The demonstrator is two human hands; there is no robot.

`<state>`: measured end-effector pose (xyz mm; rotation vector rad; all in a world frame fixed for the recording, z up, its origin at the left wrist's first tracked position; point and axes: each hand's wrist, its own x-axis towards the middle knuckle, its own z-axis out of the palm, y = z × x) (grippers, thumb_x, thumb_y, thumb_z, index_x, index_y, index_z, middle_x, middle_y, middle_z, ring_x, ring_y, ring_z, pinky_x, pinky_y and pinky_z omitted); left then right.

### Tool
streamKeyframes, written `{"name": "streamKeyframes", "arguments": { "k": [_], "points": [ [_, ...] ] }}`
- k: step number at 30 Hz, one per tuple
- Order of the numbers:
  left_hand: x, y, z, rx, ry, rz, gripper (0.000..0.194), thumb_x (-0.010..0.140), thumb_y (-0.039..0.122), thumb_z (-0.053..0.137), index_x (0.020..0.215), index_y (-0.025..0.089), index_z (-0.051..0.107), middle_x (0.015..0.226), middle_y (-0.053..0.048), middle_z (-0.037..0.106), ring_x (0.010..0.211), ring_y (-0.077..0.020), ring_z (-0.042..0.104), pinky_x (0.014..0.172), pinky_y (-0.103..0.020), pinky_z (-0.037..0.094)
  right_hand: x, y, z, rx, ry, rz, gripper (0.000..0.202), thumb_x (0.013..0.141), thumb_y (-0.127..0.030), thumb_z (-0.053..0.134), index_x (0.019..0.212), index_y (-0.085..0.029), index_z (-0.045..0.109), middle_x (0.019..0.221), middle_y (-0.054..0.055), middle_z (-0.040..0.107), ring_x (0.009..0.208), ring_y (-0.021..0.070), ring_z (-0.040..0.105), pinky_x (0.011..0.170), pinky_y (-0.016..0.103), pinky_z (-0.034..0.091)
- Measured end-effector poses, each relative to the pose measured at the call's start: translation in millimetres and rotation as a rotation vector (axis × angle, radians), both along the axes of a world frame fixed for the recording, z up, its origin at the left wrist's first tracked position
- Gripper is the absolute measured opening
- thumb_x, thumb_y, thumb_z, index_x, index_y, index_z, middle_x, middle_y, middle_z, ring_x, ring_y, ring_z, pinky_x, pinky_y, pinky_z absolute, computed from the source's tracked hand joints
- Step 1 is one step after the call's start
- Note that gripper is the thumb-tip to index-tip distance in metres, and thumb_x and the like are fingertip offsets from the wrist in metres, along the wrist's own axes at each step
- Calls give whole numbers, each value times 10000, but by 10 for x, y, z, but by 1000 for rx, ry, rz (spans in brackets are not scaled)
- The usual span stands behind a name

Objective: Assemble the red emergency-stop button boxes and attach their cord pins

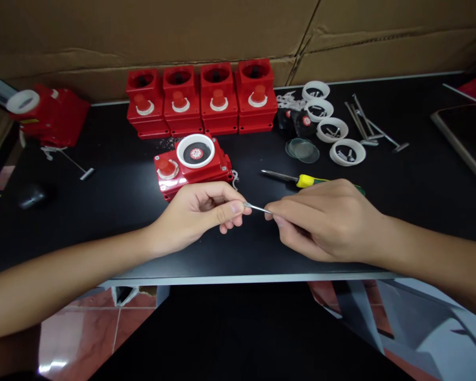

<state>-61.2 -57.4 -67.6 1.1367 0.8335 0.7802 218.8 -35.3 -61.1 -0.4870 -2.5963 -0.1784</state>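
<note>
Between my two hands is a thin metal rod (257, 208), held nearly level just above the table. My left hand (210, 209) pinches its left end, which looks flattened, between thumb and forefinger. At the other end, the thumb and forefinger of my right hand (329, 222) close on the rod, and the fingers hide its tip. Just behind my left hand lies a red call-point-like box (218, 172) with a white ring (196, 165) around a black disc and a red knob. A yellow and green screwdriver (307, 181) lies behind my right hand, which partly covers its handle.
Several red boxes (218, 114) stand in a row against the cardboard. Another red box (63, 114) is at far left. White rings (353, 162) holding small metal parts, glass discs (303, 150) and small metal hammers (375, 124) lie at the back right of the black table (206, 259).
</note>
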Motion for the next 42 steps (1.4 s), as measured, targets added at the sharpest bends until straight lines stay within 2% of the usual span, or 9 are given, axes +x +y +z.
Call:
{"name": "streamKeyframes", "arguments": {
  "k": [4, 11, 18, 23, 28, 32, 42],
  "points": [
    [-8, 2, -25, -10, -6, 4, 459, 935, 567, 1029, 947, 133, 880, 795, -35, 784, 668, -93, 666, 610, -169, 572, 18, 4, 20, 15, -13, -5, 131, 1055, -142, 615, 943, -196, 656, 787, -63, 720, 633, 68, 546, 631, 279, 399],
    [-10, 1, -40, -43, -27, 41, 403, 896, 522, 1066, 968, 153, 923, 781, -17, 793, 666, -68, 674, 614, -128, 575, 24, -3, 20, 33, -50, -2, 117, 1068, -157, 609, 978, -175, 681, 786, -51, 714, 627, 74, 532, 638, 276, 384],
    [-6, 14, -43, -66, -50, 20, 362, 900, 496, 1068, 995, 173, 936, 795, -13, 807, 693, -73, 703, 636, -129, 593, 23, -17, 38, 36, -60, -12, 128, 1069, -155, 603, 963, -172, 674, 789, -51, 714, 627, 66, 528, 648, 269, 381],
    [-34, 18, -81, -60, -128, 5, 334, 942, 402, 1054, 1135, 169, 913, 841, -21, 837, 732, -90, 752, 665, -143, 621, 19, 1, 23, 44, -51, -3, 123, 1063, -151, 611, 965, -168, 682, 815, -47, 740, 616, 64, 542, 633, 267, 386],
    [-36, 19, -94, -27, -193, -15, 266, 991, 304, 1018, 1172, 163, 882, 891, -29, 855, 787, -102, 779, 720, -164, 647, 15, -4, 7, 39, -51, -4, 132, 1055, -145, 615, 958, -175, 698, 804, -49, 734, 612, 79, 548, 624, 278, 402],
    [-20, 14, -83, 7, -196, -18, 246, 1009, 295, 1002, 1171, 165, 870, 921, -30, 856, 805, -99, 773, 767, -175, 653, 17, -14, 25, 36, -55, -8, 129, 1057, -154, 620, 970, -182, 711, 794, -57, 725, 613, 84, 536, 631, 275, 402],
    [-26, 5, -19, 163, -90, -2, 179, 1002, 192, 977, 1130, 182, 854, 956, -18, 836, 864, -111, 788, 817, -183, 637, 5, -8, 11, 39, -53, -14, 130, 1057, -152, 614, 965, -186, 700, 763, -53, 692, 624, 97, 533, 642, 272, 395]
  ]
}}
